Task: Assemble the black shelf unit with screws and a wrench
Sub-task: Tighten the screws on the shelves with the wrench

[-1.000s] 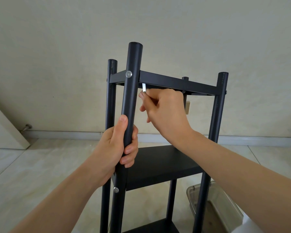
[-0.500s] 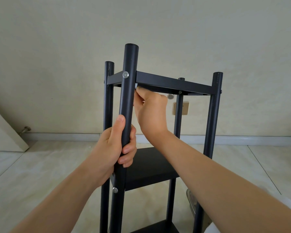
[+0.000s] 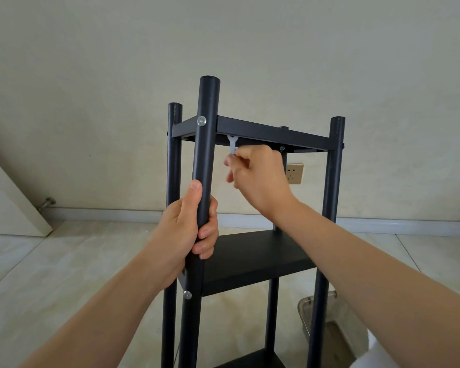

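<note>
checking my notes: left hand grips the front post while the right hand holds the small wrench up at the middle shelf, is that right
Not quite. The head view shows the right hand holding the small wrench up under the top shelf, not the middle shelf. The left hand does grip the front post.

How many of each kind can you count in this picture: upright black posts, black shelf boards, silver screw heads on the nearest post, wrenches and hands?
Upright black posts: 4, the nearest post included
Black shelf boards: 3, counting the top shelf
Silver screw heads on the nearest post: 2, upper screw, lower screw
Wrenches: 1, the wrench
Hands: 2, left hand, right hand
Total: 12
</note>
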